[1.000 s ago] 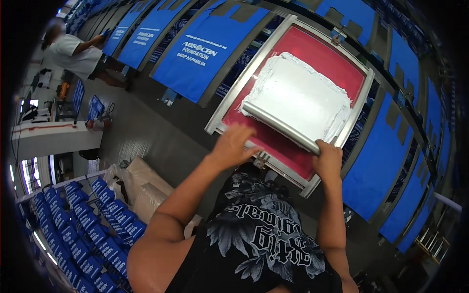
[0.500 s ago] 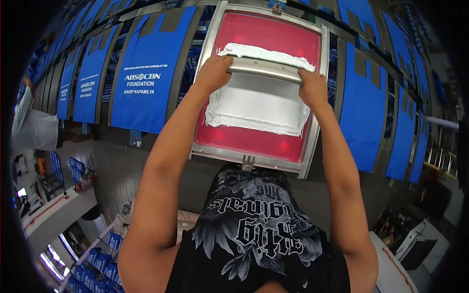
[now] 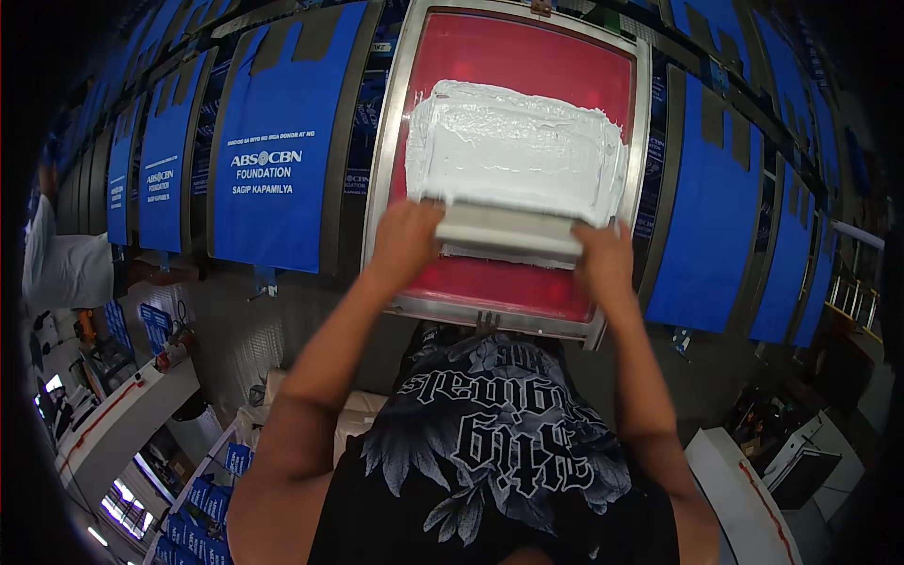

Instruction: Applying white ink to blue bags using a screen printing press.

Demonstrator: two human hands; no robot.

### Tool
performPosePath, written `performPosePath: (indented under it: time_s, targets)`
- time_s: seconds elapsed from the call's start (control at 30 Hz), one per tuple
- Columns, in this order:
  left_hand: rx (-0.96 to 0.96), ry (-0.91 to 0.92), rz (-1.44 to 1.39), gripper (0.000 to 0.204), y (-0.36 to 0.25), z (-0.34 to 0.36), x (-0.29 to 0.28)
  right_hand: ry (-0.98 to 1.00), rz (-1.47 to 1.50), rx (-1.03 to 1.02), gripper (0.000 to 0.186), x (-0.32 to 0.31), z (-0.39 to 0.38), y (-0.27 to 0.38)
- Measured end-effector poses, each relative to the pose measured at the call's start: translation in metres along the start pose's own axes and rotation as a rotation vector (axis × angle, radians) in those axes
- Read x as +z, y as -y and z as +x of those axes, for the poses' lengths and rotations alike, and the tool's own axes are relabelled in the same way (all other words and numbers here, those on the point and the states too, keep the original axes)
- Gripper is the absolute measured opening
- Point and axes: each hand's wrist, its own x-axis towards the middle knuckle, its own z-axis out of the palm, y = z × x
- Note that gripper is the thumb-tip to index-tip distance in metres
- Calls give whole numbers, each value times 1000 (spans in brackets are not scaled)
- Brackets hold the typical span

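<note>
A metal-framed printing screen (image 3: 379,202) with red mesh lies in front of me, its middle smeared with thick white ink (image 3: 516,151). A wide grey squeegee (image 3: 508,229) rests across the screen near its lower part. My left hand (image 3: 405,240) grips the squeegee's left end and my right hand (image 3: 605,264) grips its right end. Both forearms reach up from the lower edge over my black printed shirt.
Blue fabric bags (image 3: 270,188) with white print lie in a row on the long table to the left, and more blue bags (image 3: 702,207) to the right. Another person in a white shirt (image 3: 61,268) stands at far left. Stacked blue bags (image 3: 202,490) sit below left.
The squeegee and both hands have come down the screen toward me, leaving white ink spread over the mesh above. The view has also shifted so the screen sits more centred.
</note>
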Motion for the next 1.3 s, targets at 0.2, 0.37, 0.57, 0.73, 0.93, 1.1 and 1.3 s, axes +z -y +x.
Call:
performPosePath:
  time_s: [0.2,0.37,0.57,0.73,0.93,1.1,1.3]
  targets:
    - [-156,207,123,28,27,157,-15,67,-127,41,40,-24,129,-67]
    - [-60,233,62,26,-12,18,-37,201,-53,62,39,-29,-2,-4]
    - [-95,182,82,25,4,40,-6,81,-26,73,33,1,22,-18]
    - [-109,238,144,31,27,170,-19,120,-71,53,38,-36,134,-67]
    - [-79,299,33,37,-19,8,-33,231,61,92,46,-38,-16,2]
    - [-7,90,-13,37,-9,2,5,98,-26,72,46,5,-22,-12]
    - [-178,282,142,34,21,169,-17,260,-126,123,40,-42,141,-64]
